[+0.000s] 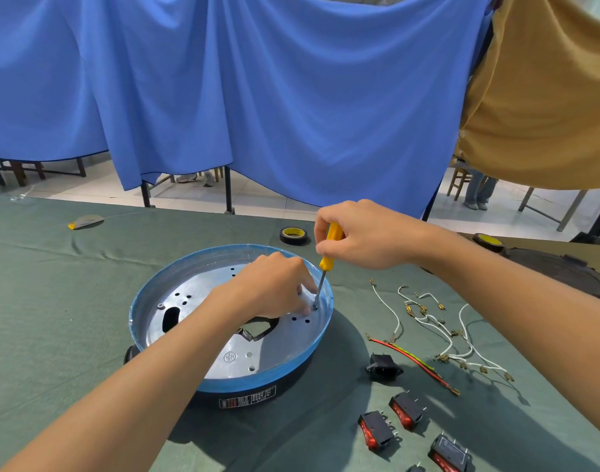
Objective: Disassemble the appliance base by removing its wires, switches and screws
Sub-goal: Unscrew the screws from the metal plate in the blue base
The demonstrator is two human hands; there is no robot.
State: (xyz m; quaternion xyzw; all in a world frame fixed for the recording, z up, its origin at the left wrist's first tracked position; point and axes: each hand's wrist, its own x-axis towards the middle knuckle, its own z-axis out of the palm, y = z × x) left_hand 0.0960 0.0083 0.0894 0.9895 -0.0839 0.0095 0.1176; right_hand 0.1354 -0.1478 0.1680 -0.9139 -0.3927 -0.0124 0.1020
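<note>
The round appliance base [162, 294], blue-rimmed with a silvery metal plate inside, sits on the green cloth. My right hand [366, 235] grips a yellow-handled screwdriver [327, 253] held nearly upright, its tip on a screw at the plate's far right. My left hand [274, 287] rests inside the base with its fingertips at the screwdriver's tip; what they touch is hidden. Another screw [161, 305] stands at the plate's left. Loose white wires [428, 321], a red and yellow wire [414, 359], a black socket [382, 367] and several red rocker switches [406, 410] lie to the right.
A roll of black tape [293, 236] lies beyond the base, a second roll [487, 241] at the right by a dark round lid [564, 270]. A yellow-tipped scrap [84, 222] lies far left. Blue and tan cloths hang behind the table.
</note>
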